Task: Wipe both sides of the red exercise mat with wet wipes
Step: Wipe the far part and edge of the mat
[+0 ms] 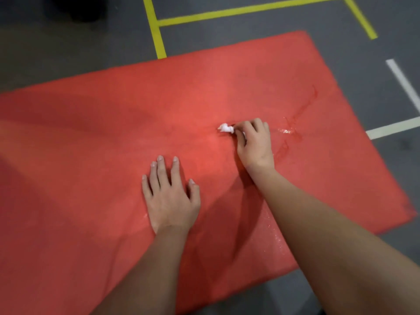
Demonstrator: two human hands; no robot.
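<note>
**Wiping 1 face of the mat, wipe bunched in the right hand**

Head view. Flat on the grey floor (68, 53): the red exercise mat (113, 133), spread wide and filling most of the frame, 1 face up, the other hidden against the floor. Pinched small and crumpled in the right hand (255, 144): a white wet wipe (225, 128), poking out past the curled fingers (247, 127) and pressed to the mat near its middle. Bunched that way, probably, to put pressure on a small patch rather than skim a wide one. Just right of that hand, glossy wet streaks (288, 130), with more sheen along the near right part of the mat. Judged as ground already covered, with the duller left side yet to do.

Nearer the body, the left hand (170, 196): released, palm down, fingers straight and spread on the mat, holding nothing. Planted there, most likely, to carry weight while leaning forward and to pin what looks like light foam against sliding under the strokes. Well apart from the wipe, so clear of the rubbing.

Beyond the far edge, yellow tape lines (156, 30); off the right corner, white tape lines (393, 128); at the top left a dark shape (79, 7), too blurred to name.

Judged as early going: 1 face partly wet, underside unseen, flipping to come. Worth watching: so small a wipe drying out or shredding, and the mat creeping on the floor once the bracing palm lifts
</note>
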